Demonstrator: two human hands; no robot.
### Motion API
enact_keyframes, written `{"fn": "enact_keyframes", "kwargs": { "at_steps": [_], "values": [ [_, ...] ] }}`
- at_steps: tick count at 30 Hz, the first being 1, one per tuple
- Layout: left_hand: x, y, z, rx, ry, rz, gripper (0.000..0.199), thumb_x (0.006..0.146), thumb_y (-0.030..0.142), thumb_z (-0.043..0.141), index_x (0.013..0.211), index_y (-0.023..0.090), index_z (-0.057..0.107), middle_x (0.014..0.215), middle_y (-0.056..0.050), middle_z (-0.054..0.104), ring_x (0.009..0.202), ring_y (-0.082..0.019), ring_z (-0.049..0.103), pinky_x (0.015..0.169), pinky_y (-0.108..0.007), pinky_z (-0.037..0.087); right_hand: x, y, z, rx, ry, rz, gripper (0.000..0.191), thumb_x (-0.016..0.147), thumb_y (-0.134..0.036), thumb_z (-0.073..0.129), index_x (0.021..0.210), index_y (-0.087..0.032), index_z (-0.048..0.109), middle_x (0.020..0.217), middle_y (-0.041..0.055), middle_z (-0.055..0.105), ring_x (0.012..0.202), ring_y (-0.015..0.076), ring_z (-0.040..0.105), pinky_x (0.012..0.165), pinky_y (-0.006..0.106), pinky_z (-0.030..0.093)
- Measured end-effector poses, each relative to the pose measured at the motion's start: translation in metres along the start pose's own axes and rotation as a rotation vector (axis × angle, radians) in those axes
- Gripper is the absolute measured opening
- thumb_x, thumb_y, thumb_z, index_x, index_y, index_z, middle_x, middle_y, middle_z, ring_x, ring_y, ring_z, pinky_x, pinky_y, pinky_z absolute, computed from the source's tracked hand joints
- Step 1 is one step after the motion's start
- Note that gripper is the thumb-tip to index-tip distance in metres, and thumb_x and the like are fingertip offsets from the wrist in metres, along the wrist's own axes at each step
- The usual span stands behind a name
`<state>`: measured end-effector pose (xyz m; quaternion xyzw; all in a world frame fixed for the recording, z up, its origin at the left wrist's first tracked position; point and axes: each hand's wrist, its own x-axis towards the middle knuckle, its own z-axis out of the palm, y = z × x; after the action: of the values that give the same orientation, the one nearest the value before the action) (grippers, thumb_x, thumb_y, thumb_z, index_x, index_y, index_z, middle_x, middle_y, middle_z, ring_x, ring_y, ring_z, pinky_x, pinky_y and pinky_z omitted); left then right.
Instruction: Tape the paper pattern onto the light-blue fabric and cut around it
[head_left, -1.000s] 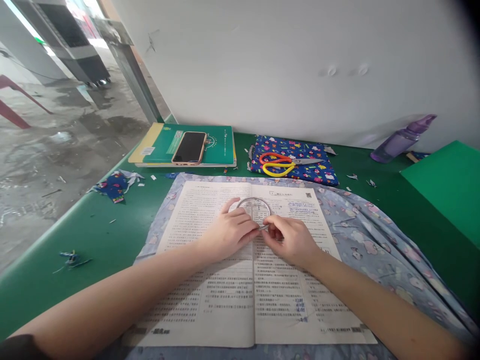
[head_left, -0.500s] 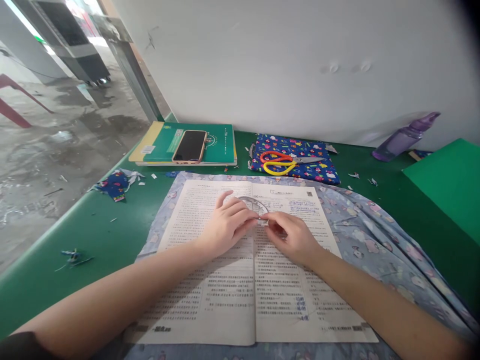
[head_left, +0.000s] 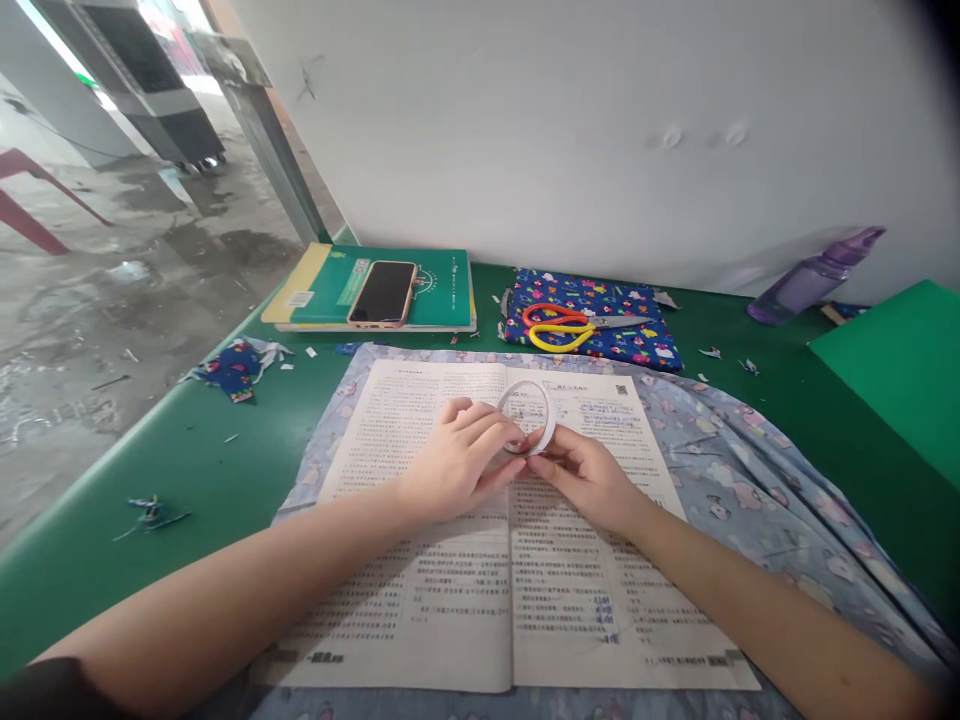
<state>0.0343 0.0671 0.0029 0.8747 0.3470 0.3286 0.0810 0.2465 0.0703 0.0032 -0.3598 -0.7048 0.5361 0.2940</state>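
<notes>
Between my hands a thin roll of clear tape [head_left: 548, 412] stands tilted up above the open workbook [head_left: 420, 620]. My right hand [head_left: 589, 478] pinches its lower right edge between thumb and fingers. On the other side, my left hand [head_left: 466, 452] has its fingertips closed at the roll's lower left rim. Whether a loose tape end lies between those fingertips is too small to see. Beneath the workbook spreads a grey-blue patterned cloth [head_left: 750, 470].
Behind the workbook, scissors [head_left: 574, 325] lie on a folded blue patterned cloth [head_left: 637, 350]. A phone [head_left: 384, 293] rests on green books [head_left: 442, 290]. A purple bottle [head_left: 806, 280] leans by the wall. Cloth scraps [head_left: 232, 370] and a thread tangle [head_left: 152, 513] lie at left.
The tape roll has turned from lying low and flat to tilted upright, showing its ring. My left fingers have curled in more, and my right hand has shifted its grip along the rim.
</notes>
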Motion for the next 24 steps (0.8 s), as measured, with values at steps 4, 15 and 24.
{"fn": "enact_keyframes", "kwargs": {
  "at_steps": [4,15,24],
  "values": [
    [0.0021,-0.0049,0.005,-0.055,-0.012,-0.068,0.012,0.093,0.032,0.053,0.097,0.02,0.056,0.08,0.001,0.066,0.081,-0.016,0.06,0.085,-0.037,0.036,0.0016,-0.0017,0.0013,-0.079,-0.003,-0.005,0.016,0.094,-0.032,0.051,0.1,-0.023,0.063,0.099,0.0035,0.07,0.094,0.0186,0.066,0.083,0.033,0.055],
    [0.0013,-0.008,0.0083,-0.11,-0.07,-0.02,0.015,0.096,0.031,0.049,0.095,0.019,0.058,0.085,-0.002,0.068,0.08,-0.016,0.062,0.089,-0.038,0.041,0.0015,-0.0008,0.0037,-0.273,0.181,0.004,0.015,0.088,-0.034,0.059,0.08,-0.022,0.064,0.073,0.0002,0.069,0.067,0.0154,0.065,0.062,0.027,0.053],
    [0.0,-0.0079,0.0085,-0.02,-0.013,-0.119,0.012,0.094,0.024,0.049,0.084,0.018,0.052,0.072,0.001,0.061,0.067,-0.014,0.056,0.075,-0.034,0.042,-0.002,-0.0053,0.0034,-0.417,0.402,-0.187,0.02,0.084,-0.022,0.062,0.104,-0.026,0.063,0.103,0.0024,0.07,0.08,0.0153,0.065,0.076,0.032,0.056]
  ]
}}
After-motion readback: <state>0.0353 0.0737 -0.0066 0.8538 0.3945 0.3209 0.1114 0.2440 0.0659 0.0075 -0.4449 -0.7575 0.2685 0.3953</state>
